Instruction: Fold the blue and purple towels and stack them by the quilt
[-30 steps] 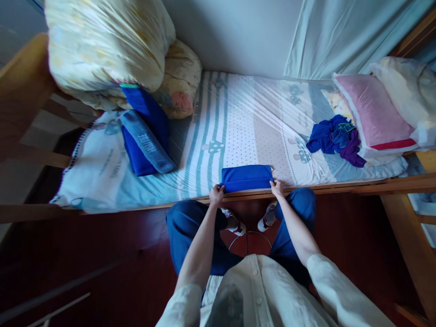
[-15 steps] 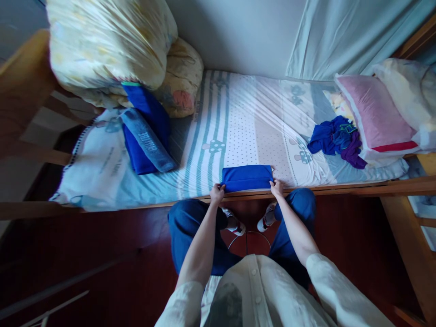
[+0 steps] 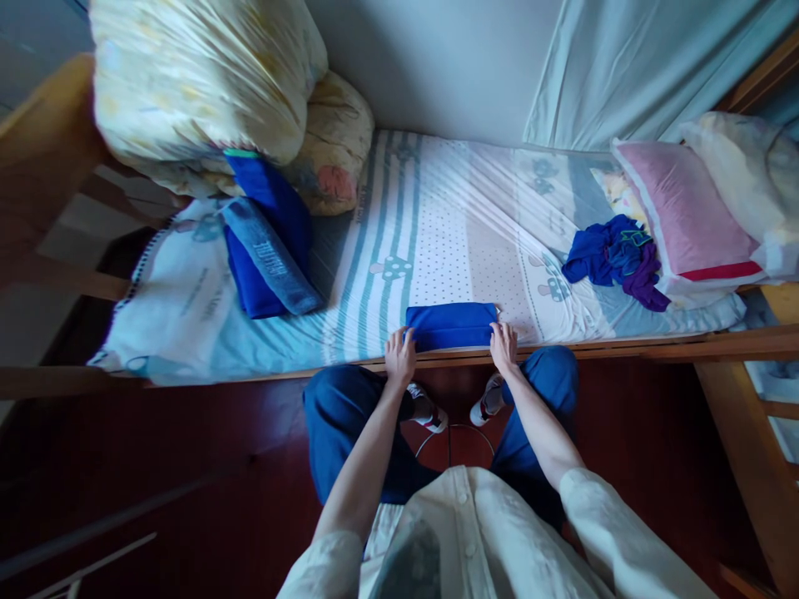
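Observation:
A folded blue cloth [image 3: 450, 326] lies at the front edge of the patterned mattress [image 3: 437, 225], just behind the wooden bed rail [image 3: 593, 349]. My left hand [image 3: 399, 356] rests on the cloth's left end with its fingers stretched forward and lying flat. At the cloth's right end my right hand [image 3: 503, 347] lies the same way, fingers extended over the corner. Neither hand holds anything. My knees in blue trousers sit below the rail.
A pile of folded blue clothes [image 3: 268, 241] leans against a bundled yellow quilt [image 3: 200, 83] at the left. Crumpled blue and purple garments [image 3: 615, 258] lie beside a pink pillow [image 3: 687, 208] at the right. A pale curtain [image 3: 624, 66] hangs behind. The floor is dark red.
Both hands have slid forward from pinching the cloth's near corners to lying flat on its two ends. The cloth has stayed in place.

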The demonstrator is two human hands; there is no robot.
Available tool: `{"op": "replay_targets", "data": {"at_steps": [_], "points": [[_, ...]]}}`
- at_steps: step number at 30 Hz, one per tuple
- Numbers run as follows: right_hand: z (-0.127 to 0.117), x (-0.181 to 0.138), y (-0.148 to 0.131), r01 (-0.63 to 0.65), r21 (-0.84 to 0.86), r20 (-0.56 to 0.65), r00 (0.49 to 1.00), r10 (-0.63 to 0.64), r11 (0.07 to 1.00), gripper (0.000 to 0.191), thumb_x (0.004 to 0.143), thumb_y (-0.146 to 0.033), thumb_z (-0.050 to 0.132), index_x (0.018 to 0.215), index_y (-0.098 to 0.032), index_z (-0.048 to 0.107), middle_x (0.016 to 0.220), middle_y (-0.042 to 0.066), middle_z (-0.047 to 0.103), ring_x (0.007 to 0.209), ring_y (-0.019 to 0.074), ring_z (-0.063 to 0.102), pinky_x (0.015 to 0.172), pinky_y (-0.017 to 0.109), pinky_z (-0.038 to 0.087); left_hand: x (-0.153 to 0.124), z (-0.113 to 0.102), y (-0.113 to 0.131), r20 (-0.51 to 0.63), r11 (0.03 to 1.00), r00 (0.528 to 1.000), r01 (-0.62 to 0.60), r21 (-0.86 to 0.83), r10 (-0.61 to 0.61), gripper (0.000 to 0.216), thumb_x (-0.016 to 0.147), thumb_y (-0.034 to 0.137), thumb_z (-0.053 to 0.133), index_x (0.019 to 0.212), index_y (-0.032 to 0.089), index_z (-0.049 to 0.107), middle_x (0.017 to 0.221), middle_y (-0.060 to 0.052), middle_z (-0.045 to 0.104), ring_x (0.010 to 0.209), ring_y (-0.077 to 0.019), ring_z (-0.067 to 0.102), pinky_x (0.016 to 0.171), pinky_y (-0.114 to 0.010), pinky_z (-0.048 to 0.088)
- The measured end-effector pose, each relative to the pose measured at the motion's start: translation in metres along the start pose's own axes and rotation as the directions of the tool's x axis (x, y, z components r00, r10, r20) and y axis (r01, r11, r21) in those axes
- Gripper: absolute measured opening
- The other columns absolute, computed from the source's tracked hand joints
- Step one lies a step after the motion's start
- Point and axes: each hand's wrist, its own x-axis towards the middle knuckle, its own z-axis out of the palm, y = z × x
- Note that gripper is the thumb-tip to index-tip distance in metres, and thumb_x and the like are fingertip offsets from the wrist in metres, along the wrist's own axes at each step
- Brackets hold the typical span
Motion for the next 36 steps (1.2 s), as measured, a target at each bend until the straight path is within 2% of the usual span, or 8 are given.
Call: {"op": "replay_targets", "data": {"at_steps": [2, 5, 10, 15, 21, 27, 33, 36], "points": [[-0.001, -0.002, -0.002, 0.131, 0.021, 0.041, 0.99, -0.132, 0.991, 0.037, 0.1, -0.018, 0.044, 0.129, -0.019, 0.067, 0.131, 0.014, 0.065, 0.124, 0.0248, 0.056, 0.111, 0.041, 0.038, -0.003, 0.002, 0.0, 0.062, 0.992, 0.99, -0.124, -0.01, 0.124, 0.042, 0.097, 0.027, 0.045, 0.136, 0.017, 0.059, 0.141, -0.016, 0.06, 0.135, -0.0297, 0.051, 0.112, -0.044, 0.039], [0.0, -0.004, -0.002, 0.196, 0.031, 0.078, 0.977, -0.198, 0.98, 0.041, 0.099, -0.03, 0.051, 0.136, -0.018, 0.063, 0.14, 0.014, 0.062, 0.136, 0.0269, 0.05, 0.117, 0.044, 0.033, -0.006, 0.008, -0.003, 0.115, 0.988, 0.982, -0.152, 0.014, 0.15, 0.052, 0.096, 0.03, 0.047, 0.145, 0.012, 0.052, 0.149, -0.018, 0.054, 0.143, -0.0305, 0.044, 0.117, -0.045, 0.034], [0.0, 0.0, 0.004, 0.201, -0.001, 0.188, 0.962, -0.197, 0.98, 0.054, 0.094, -0.02, 0.056, 0.147, -0.017, 0.054, 0.149, 0.013, 0.056, 0.143, 0.0245, 0.045, 0.119, 0.043, 0.032, -0.001, 0.01, -0.009, 0.211, 0.98, 0.963, -0.188, 0.07, 0.17, 0.061, 0.093, 0.017, 0.042, 0.154, 0.012, 0.042, 0.155, -0.019, 0.047, 0.146, -0.0303, 0.041, 0.118, -0.048, 0.034], [-0.008, 0.011, 0.002, 0.186, -0.069, 0.263, 0.951, -0.162, 0.98, 0.058, 0.09, 0.0, 0.044, 0.144, -0.016, 0.058, 0.143, 0.012, 0.062, 0.139, 0.0207, 0.052, 0.115, 0.038, 0.038, 0.012, -0.003, -0.009, 0.301, 0.958, 0.933, -0.249, 0.143, 0.197, 0.061, 0.09, 0.008, 0.037, 0.149, 0.013, 0.049, 0.152, -0.019, 0.05, 0.141, -0.0294, 0.048, 0.114, -0.047, 0.038], [-0.024, 0.009, -0.009, 0.146, -0.182, 0.374, 0.925, -0.069, 0.972, 0.052, 0.091, -0.002, 0.047, 0.137, -0.022, 0.063, 0.138, 0.011, 0.065, 0.131, 0.0232, 0.058, 0.111, 0.036, 0.039, 0.008, -0.017, -0.005, 0.357, 0.95, 0.913, -0.268, 0.161, 0.197, 0.059, 0.088, 0.005, 0.039, 0.143, 0.015, 0.055, 0.148, -0.019, 0.055, 0.136, -0.0286, 0.053, 0.111, -0.046, 0.042], [-0.03, 0.0, -0.009, 0.078, -0.174, 0.388, 0.922, -0.004, 0.982, 0.046, 0.091, -0.007, 0.052, 0.13, -0.025, 0.069, 0.114, 0.013, 0.075, 0.105, 0.0266, 0.069, 0.102, 0.039, 0.044, -0.006, -0.024, 0.003, 0.361, 0.971, 0.918, -0.216, 0.105, 0.165, 0.06, 0.083, 0.003, 0.045, 0.139, 0.019, 0.06, 0.143, -0.019, 0.059, 0.135, -0.0296, 0.055, 0.113, -0.048, 0.04], [-0.029, 0.001, -0.004, -0.003, -0.068, 0.346, 0.938, 0.027, 0.998, 0.042, 0.089, -0.009, 0.06, 0.127, -0.024, 0.072, 0.114, 0.013, 0.075, 0.108, 0.0288, 0.069, 0.104, 0.04, 0.046, -0.007, -0.029, 0.009, 0.316, 0.992, 0.943, -0.12, 0.029, 0.105, 0.055, 0.082, 0.006, 0.049, 0.133, 0.021, 0.063, 0.135, -0.018, 0.065, 0.13, -0.029, 0.059, 0.113, -0.045, 0.041], [-0.03, 0.009, 0.0, -0.066, 0.015, 0.295, 0.954, 0.059, 0.998, 0.041, 0.09, -0.013, 0.061, 0.129, -0.024, 0.07, 0.12, 0.011, 0.073, 0.114, 0.0259, 0.067, 0.105, 0.037, 0.047, 0.002, -0.031, 0.008, 0.309, 1.0, 0.951, 0.0, 0.012, -0.004, 0.049, 0.085, 0.014, 0.053, 0.133, 0.021, 0.063, 0.125, -0.015, 0.071, 0.122, -0.029, 0.064, 0.108, -0.041, 0.046]]}}
